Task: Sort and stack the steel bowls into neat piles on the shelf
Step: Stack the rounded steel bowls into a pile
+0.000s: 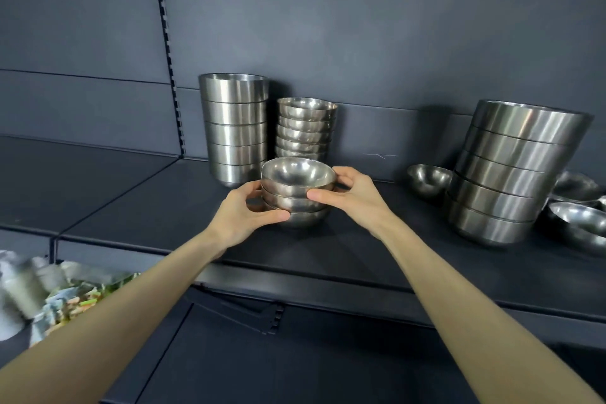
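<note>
A short stack of three small round steel bowls (296, 187) stands on the dark shelf (344, 249), held from both sides. My left hand (242, 213) grips its lower left side, thumb under the middle bowl. My right hand (355, 195) grips its right side, thumb across the front. Right behind it stands a taller pile of small round bowls (306, 128). To the left of that is a pile of straight-walled large bowls (234, 125). A leaning pile of large bowls (511, 170) stands at the right.
Loose small bowls lie at the right: one (426, 180) left of the leaning pile, others (580, 213) beyond it near the frame edge. Lower left holds blurred steel ware and crumpled wrapping (49, 298). A slotted upright (169, 49) runs up the back panel.
</note>
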Tool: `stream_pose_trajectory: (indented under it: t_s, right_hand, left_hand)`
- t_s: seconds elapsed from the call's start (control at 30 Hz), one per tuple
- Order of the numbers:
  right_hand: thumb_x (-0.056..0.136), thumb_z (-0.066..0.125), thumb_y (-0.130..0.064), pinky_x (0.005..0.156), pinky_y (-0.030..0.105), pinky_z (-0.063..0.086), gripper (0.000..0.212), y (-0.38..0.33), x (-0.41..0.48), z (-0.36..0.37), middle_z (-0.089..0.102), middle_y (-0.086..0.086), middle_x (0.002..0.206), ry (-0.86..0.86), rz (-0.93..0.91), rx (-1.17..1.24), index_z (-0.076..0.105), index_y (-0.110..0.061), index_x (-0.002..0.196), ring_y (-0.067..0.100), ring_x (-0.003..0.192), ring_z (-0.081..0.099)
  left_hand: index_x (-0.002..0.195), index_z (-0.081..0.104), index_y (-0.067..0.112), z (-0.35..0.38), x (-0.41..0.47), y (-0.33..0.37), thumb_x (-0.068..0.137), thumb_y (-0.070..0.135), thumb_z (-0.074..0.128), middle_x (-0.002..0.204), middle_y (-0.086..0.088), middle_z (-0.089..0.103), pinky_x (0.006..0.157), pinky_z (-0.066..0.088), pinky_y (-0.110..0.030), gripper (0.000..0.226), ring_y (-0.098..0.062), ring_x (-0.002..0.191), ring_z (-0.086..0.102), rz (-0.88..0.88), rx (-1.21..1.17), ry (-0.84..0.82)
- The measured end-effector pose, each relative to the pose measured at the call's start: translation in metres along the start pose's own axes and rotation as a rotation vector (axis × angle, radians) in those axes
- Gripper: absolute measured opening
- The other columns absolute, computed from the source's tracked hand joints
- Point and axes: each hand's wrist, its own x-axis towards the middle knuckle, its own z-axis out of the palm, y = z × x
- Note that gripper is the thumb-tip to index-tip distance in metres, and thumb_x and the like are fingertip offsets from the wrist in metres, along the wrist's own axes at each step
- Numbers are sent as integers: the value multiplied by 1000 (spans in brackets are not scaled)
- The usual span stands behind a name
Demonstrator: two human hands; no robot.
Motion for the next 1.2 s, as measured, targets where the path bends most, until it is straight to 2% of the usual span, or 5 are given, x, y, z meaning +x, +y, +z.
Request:
stream_pose_trajectory:
  t_s: [0.2, 0.53, 0.67, 0.8, 1.2]
  right_hand:
    - [55, 89, -42, 85, 20, 51, 64, -5, 10, 25, 72, -12, 104, -18, 20, -20, 62, -26, 110, 2, 96, 68]
    - [55, 86, -49, 85, 15, 43, 69, -15, 6, 30, 65, -21, 107, -5, 72, -124, 58, -32, 116, -9, 102, 58]
    - [59, 87, -45, 96, 23, 42, 64, -20, -3, 25, 56, -25, 108, 8, 89, -246, 53, -40, 113, 5, 115, 57]
    - [73, 82, -38, 104, 31, 38, 84, -33, -22, 15, 47, -1, 142, 28, 97, -479, 41, -19, 143, 19, 133, 43]
    - [84, 73, -32, 106, 41, 39, 72, -101, -114, -70, 33, 10, 151, 211, 30, -1042, 38, -14, 145, 30, 130, 43]
  left_hand:
    - [105, 63, 23, -28, -1, -10, 62, 24, 89, 91, 6, 71, 93, 51, -34, 51, -12, 92, 69, -29, 9, 35]
    - [97, 61, 29, -35, -1, -7, 70, 22, 84, 81, 13, 71, 76, 50, -14, 37, -3, 83, 68, -32, 19, -49]
    - [108, 58, 28, -38, -4, 0, 72, 27, 82, 96, 11, 69, 97, 48, -30, 44, -4, 94, 66, -70, 124, -53]
    - [127, 52, 17, -47, -20, 11, 76, 39, 77, 117, 11, 56, 90, 40, -23, 60, -14, 115, 54, -67, 404, -46]
    - [139, 44, 18, -13, -45, 114, 85, 43, 67, 138, -3, 46, 105, 36, -37, 64, -23, 129, 41, 386, 795, -127]
